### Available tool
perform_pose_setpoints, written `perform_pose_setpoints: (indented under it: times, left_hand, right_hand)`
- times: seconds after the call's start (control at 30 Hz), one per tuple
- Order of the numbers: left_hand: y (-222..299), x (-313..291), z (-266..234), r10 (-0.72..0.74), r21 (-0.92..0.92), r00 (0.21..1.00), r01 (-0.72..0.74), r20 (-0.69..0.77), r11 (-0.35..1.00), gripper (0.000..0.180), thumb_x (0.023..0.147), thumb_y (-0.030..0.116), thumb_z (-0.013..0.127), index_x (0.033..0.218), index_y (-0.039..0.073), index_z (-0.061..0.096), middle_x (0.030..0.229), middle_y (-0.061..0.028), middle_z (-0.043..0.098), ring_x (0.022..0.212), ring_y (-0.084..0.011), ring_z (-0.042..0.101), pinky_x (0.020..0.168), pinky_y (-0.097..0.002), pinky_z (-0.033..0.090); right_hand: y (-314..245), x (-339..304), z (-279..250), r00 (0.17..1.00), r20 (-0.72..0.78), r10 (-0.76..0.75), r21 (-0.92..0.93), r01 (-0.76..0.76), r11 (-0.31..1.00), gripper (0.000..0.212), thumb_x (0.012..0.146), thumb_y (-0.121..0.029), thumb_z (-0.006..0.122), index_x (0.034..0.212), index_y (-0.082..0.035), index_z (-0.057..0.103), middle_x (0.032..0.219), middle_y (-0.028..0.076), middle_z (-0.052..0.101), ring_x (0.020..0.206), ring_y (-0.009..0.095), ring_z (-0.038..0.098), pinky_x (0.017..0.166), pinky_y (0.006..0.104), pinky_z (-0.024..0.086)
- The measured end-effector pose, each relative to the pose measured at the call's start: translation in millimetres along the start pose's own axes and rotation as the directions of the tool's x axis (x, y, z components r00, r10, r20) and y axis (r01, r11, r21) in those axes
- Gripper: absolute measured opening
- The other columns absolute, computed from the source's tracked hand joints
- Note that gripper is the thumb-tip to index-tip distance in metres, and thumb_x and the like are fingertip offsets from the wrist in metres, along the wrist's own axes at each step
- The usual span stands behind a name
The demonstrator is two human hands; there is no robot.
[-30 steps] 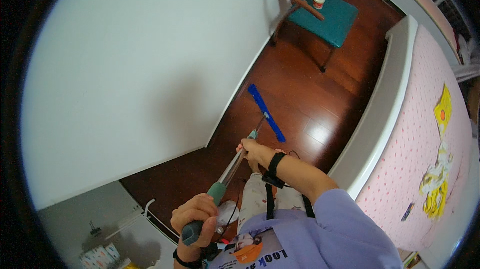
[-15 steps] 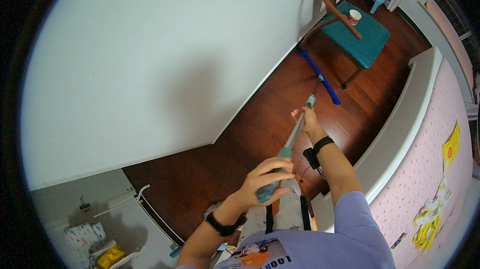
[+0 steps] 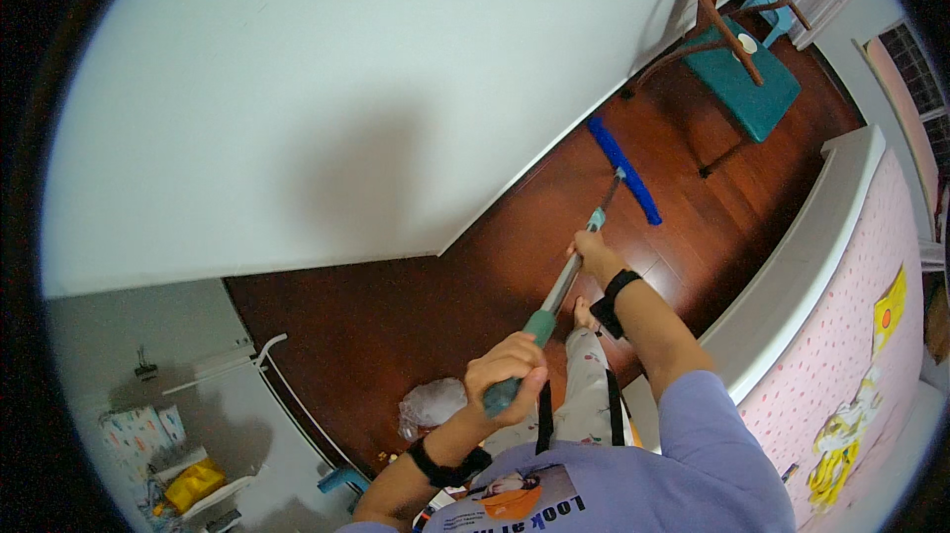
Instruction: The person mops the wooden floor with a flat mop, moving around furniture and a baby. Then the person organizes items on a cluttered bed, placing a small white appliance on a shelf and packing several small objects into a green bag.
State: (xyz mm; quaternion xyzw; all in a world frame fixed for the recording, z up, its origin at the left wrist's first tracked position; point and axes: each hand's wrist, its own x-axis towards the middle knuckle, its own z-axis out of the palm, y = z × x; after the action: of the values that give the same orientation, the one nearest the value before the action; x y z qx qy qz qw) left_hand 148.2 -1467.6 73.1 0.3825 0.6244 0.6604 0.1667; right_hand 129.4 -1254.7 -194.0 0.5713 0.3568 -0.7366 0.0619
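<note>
Glossy wood-look floor, shiny metal mop pole, fuzzy mop head.

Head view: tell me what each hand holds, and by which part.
Both hold the mop: the left hand clasps its grip at the near end, the right hand farther along, toward the blue head.

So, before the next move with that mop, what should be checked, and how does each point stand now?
1. Left hand closed around the mop, near its top end: ok.
2. Right hand closed around it lower down: ok.
3. Blue head apart from the chair: ok.
4. Floor free of loose things: not ok, a plastic bag lies there.
5. Cup on the chair empty: cannot tell.
</note>
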Motion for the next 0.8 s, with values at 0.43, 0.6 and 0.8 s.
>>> perform_pose_setpoints:
  times: [0.43, 0.6, 0.8]
  left_hand:
    - [123.1, -212.8, -205.0, -0.264, -0.025, 0.771, 0.306, -0.580, 0.952, 0.016, 0.079, 0.007, 0.057, 0.064, 0.004, 0.053, 0.068, -0.0080, 0.058, 0.067, -0.0205, 0.057, 0.082, -0.0442, 0.044]
    - [160.3, -247.5, -232.0, -0.267, -0.003, 0.746, 0.335, -0.610, 0.942, 0.015, 0.076, 0.008, 0.061, 0.063, 0.004, 0.053, 0.066, -0.0085, 0.057, 0.067, -0.0221, 0.056, 0.084, -0.0463, 0.042]
    - [177.0, -233.5, -221.4, -0.258, 0.103, 0.721, 0.416, -0.643, 0.904, 0.024, 0.081, 0.020, 0.065, 0.066, 0.006, 0.052, 0.067, -0.0079, 0.055, 0.070, -0.0247, 0.056, 0.088, -0.0492, 0.040]
  right_hand:
    - [250.2, -153.7, 219.2, 0.937, 0.112, 0.330, -0.212, -0.302, 0.929, 0.070, 0.090, -0.012, 0.040, 0.142, -0.013, -0.007, 0.090, 0.015, 0.054, 0.069, 0.025, 0.057, 0.058, 0.0389, 0.051]
    - [303.4, -189.0, 257.1, 0.896, 0.258, 0.362, -0.201, -0.316, 0.927, 0.075, 0.089, -0.009, 0.037, 0.138, -0.019, -0.018, 0.080, 0.015, 0.052, 0.062, 0.024, 0.055, 0.055, 0.0404, 0.051]
    - [264.8, -215.5, 250.1, 0.922, 0.225, 0.316, -0.206, -0.272, 0.940, 0.084, 0.087, -0.009, 0.042, 0.139, -0.013, -0.023, 0.089, 0.019, 0.056, 0.063, 0.024, 0.059, 0.052, 0.0373, 0.051]
